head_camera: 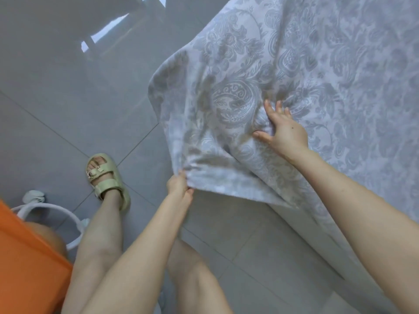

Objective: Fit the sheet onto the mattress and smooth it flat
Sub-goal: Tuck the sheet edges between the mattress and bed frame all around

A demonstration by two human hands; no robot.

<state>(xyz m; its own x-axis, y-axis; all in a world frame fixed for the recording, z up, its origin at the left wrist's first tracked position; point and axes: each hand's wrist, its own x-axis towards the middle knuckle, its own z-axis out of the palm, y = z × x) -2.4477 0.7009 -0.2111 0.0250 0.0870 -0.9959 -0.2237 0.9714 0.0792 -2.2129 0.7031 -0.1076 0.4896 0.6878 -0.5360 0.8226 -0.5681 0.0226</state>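
The sheet (283, 75) hem is pinched by the left hand (179, 185), while the right hand (283, 130) is pressed on it with fingers spread.

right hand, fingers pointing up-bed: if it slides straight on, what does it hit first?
Probably only more sheet. The right hand lies spread on it, and ahead of the fingertips just patterned cloth with soft creases shows; depth is hard to judge.

Soft, matt woven cloth sheet (283, 75) with pale grey damask print, creased; glossy grey floor tiles (68, 98) reflecting light; smooth cream rubbery sandal (106, 180).
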